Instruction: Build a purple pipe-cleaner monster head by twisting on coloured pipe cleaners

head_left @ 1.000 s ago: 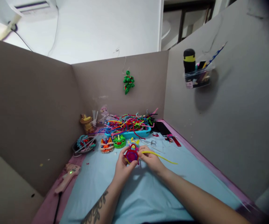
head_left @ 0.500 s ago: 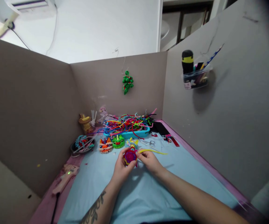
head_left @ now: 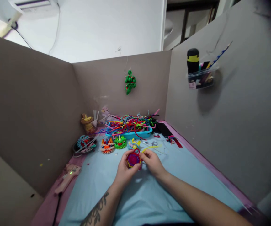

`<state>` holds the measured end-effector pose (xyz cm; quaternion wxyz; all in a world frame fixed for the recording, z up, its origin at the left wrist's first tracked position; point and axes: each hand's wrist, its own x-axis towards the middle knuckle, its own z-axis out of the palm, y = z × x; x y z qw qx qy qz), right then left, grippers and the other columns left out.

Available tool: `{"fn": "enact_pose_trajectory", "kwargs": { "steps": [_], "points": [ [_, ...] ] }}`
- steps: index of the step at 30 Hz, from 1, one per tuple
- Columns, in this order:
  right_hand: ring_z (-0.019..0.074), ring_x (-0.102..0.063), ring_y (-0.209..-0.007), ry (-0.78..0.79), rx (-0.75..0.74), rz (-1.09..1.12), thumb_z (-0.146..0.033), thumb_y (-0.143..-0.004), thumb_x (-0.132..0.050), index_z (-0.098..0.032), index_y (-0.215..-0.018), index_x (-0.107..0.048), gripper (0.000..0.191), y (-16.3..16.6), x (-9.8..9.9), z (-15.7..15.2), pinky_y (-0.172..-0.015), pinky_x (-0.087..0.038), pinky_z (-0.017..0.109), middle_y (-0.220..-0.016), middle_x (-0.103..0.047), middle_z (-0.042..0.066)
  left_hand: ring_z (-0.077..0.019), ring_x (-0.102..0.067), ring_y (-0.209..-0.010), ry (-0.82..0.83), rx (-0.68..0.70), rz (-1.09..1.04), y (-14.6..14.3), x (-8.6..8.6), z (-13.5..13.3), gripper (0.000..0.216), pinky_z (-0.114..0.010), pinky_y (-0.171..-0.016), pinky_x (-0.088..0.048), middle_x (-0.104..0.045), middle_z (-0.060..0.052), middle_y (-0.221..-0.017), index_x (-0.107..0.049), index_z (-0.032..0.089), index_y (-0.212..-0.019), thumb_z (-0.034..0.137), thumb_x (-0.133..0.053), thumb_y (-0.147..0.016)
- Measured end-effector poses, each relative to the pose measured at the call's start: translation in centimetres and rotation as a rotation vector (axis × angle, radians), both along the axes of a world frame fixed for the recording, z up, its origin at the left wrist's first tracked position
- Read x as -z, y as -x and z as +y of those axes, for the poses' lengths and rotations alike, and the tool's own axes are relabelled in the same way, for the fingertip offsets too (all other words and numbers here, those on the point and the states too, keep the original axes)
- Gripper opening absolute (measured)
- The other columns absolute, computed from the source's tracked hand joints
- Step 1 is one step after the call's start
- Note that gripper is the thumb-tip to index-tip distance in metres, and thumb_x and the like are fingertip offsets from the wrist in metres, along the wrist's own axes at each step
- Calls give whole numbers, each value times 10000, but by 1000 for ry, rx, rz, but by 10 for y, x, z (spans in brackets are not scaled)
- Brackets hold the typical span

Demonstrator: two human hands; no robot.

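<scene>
Between thumb and fingers, my left hand (head_left: 125, 166) grips a small round pipe-cleaner piece (head_left: 133, 159), magenta-red with purple and yellow rings and a red loop at its top. My right hand (head_left: 151, 160) pinches a yellow pipe cleaner (head_left: 153, 147) at the piece's right edge; the free end points away to the right. Just beyond my hands sit a pale blue and yellow pipe-cleaner figure (head_left: 133, 143), a green horned one (head_left: 120, 142) and an orange and cream one (head_left: 107, 146). Scissors (head_left: 151, 143) lie behind my right hand.
A blue tray (head_left: 137, 135) heaped with coloured pipe cleaners stands at the back. At the left are a dark bowl (head_left: 77, 150) and a pink glue gun (head_left: 67, 181) with a green light. Grey panels enclose the table; a plastic box (head_left: 201, 80) hangs on the right one.
The view has shifted slightly. The yellow pipe cleaner's free end now tilts upward, where it lay flatter before. Both hands keep their grip close together.
</scene>
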<state>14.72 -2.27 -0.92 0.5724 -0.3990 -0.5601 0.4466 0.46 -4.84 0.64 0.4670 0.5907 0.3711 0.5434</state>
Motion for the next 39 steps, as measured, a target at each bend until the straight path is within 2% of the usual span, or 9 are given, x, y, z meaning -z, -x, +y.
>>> {"fn": "enact_pose_trajectory", "kwargs": {
  "steps": [4,7,12,17,20,30,39],
  "points": [
    [98,-406,-521,-65,97,-12,-396,-724,-623,-179,-600,-459,299,0,-3,-1,-521,-344,225,-547,-443,-50,-186,-603,-873,19,17,-15,-1,-1,-1,532,-290,-773,-476,-596,-73,-1031,-467,180,-1118,217,-697,-640],
    [114,-459,-567,-124,153,-49,-353,-725,-627,-175,-641,-506,231,0,-6,-4,-567,-385,236,-587,-502,-32,-196,-603,-886,43,14,-26,-1,0,0,531,-298,-777,-477,-596,-81,-1037,-468,175,-1114,219,-701,-639],
    [166,-557,-697,-212,134,-151,-313,-764,-586,-175,-753,-625,144,-1,-9,-11,-664,-441,281,-732,-629,35,-206,-604,-903,55,9,-58,2,2,3,535,-309,-791,-476,-599,-90,-1049,-466,174,-1122,235,-707,-648],
    [198,-595,-803,-349,84,-211,-274,-795,-561,-190,-794,-664,133,-4,-12,-14,-761,-466,335,-806,-665,71,-183,-611,-849,83,26,-100,5,3,5,558,-294,-777,-472,-625,-73,-993,-449,178,-1146,266,-709,-660],
    [203,-587,-865,-415,52,-245,-225,-771,-596,-202,-814,-664,85,-4,-12,-14,-830,-446,357,-839,-667,66,-186,-606,-878,70,19,-127,5,3,6,555,-300,-792,-468,-616,-78,-1025,-446,181,-1151,279,-701,-668],
    [176,-527,-798,-308,14,-304,-203,-776,-564,-189,-709,-614,85,-5,-9,-9,-770,-407,308,-747,-588,27,-199,-586,-931,15,50,-39,6,3,6,542,-313,-810,-466,-573,-85,-1081,-425,183,-1165,247,-669,-686],
    [181,-478,-884,-292,-84,-380,-236,-821,-498,-179,-676,-556,166,-5,-9,-5,-823,-386,324,-865,-497,40,-222,-567,-990,-37,-29,32,5,6,8,522,-329,-828,-468,-561,-85,-1107,-461,196,-1147,218,-665,-667]
  ]
}}
